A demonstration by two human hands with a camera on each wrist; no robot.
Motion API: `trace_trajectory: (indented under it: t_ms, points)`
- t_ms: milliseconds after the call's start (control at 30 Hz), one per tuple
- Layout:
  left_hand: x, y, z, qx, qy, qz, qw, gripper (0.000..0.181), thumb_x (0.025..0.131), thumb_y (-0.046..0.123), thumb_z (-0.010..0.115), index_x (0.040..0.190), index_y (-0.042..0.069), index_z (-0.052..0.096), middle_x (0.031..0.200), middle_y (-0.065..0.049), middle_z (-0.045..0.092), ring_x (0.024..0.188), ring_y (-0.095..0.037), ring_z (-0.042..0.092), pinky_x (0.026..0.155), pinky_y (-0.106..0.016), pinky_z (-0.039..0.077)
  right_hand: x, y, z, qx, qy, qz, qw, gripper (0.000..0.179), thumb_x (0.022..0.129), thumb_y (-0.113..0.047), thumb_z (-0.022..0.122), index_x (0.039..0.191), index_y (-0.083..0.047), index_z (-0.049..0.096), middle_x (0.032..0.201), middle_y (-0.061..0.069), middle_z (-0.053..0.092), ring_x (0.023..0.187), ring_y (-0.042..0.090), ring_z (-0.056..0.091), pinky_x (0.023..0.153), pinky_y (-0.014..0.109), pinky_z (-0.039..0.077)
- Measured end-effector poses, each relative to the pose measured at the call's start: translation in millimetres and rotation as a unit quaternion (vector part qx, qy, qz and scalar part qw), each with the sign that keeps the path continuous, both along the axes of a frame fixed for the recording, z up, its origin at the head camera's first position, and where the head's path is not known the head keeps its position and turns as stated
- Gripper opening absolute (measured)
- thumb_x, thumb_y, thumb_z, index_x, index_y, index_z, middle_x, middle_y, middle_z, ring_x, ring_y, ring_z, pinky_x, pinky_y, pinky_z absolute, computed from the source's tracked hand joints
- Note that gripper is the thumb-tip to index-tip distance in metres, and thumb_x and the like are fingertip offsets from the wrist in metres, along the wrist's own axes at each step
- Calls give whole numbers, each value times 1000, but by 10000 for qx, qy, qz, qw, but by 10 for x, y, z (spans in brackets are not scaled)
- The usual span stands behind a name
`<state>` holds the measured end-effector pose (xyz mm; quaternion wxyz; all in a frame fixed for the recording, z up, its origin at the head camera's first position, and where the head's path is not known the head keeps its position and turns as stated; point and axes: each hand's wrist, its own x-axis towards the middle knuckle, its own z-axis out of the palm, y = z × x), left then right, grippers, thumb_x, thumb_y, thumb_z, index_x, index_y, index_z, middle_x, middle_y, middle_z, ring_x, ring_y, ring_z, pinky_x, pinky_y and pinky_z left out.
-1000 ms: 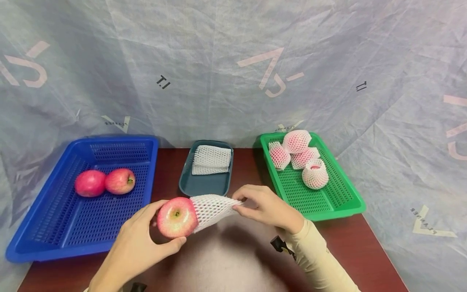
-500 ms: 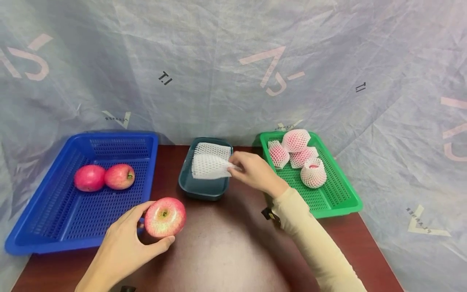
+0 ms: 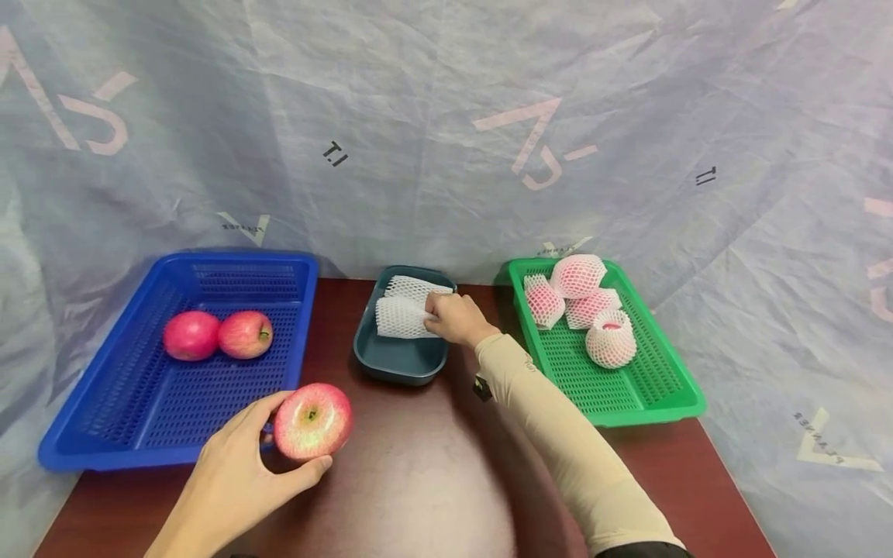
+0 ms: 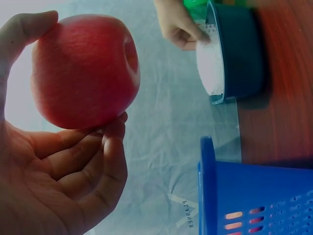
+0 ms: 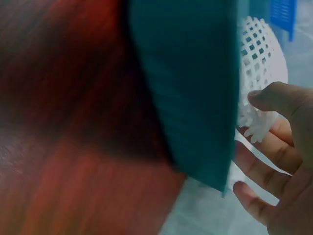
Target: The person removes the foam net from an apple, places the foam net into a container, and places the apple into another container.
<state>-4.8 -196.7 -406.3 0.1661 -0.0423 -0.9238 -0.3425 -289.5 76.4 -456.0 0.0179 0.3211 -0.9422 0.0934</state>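
Observation:
My left hand (image 3: 244,473) holds a bare red apple (image 3: 312,421) above the near left of the table, fingers and thumb round its sides. In the left wrist view the apple (image 4: 85,71) shows no wrapping. Over the dark teal tray (image 3: 401,368) at the back middle, my right hand (image 3: 456,316) pinches one end of a white foam fruit net (image 3: 401,318). Another foam net (image 3: 417,287) lies under it in the tray. The right wrist view shows the thumb on the bunched end of the net (image 5: 257,63), just over the tray's rim.
A blue basket (image 3: 174,418) at the left holds two bare apples (image 3: 218,335). The green basket (image 3: 670,368) at the right contains several net-wrapped apples (image 3: 610,341). Behind the table (image 3: 412,465) hangs a grey cloth (image 3: 391,93).
My right hand has drawn the net off the apple's side and carried it away to the tray. The left hand has shifted slightly left, still with the apple.

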Motion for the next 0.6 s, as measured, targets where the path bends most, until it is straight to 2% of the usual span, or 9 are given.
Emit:
trace_trajectory:
  t_ms: [100, 267, 367, 500, 600]
  points:
    - [11, -9, 8, -9, -34, 22, 10000, 81, 63, 55, 86, 126, 14, 57, 115, -2, 62, 100, -25, 56, 80, -47, 41, -15, -32, -84, 272, 85, -125, 9995, 16, 86, -21, 66, 77, -19, 53, 68, -9, 54, 67, 10, 56, 69, 40, 40]
    - [13, -9, 8, 7, -76, 45, 10000, 81, 63, 55, 86, 126, 13, 57, 115, -3, 62, 100, -25, 56, 80, -47, 42, 4, -32, -113, 481, 65, -332, 9983, 15, 86, -23, 66, 77, -19, 54, 70, -8, 57, 70, 11, 57, 73, 42, 36]
    - [8, -13, -14, 5, -30, 79, 10000, 81, 62, 54, 87, 125, 13, 57, 113, -2, 63, 98, -24, 56, 79, -45, 42, 46, 3, -87, 331, -2, -347, 9988, 8, 86, -23, 67, 89, -17, 63, 82, -5, 65, 79, 14, 62, 77, 43, 38]
    - [6, -34, -27, -10, -51, 119, 9999, 81, 61, 55, 87, 124, 14, 58, 112, -1, 63, 97, -24, 56, 79, -45, 41, 166, 54, 5, 41, -362, -291, 9989, 30, 87, -23, 69, 114, -11, 65, 104, 1, 67, 98, 21, 61, 84, 46, 41]
    - [3, -43, -19, 17, -118, 115, 9999, 81, 62, 56, 86, 125, 14, 58, 113, -2, 63, 99, -25, 57, 81, -46, 41, 270, 72, 117, -98, -525, -234, 9983, 39, 87, -23, 69, 122, -8, 61, 109, 5, 65, 104, 24, 58, 86, 48, 42]
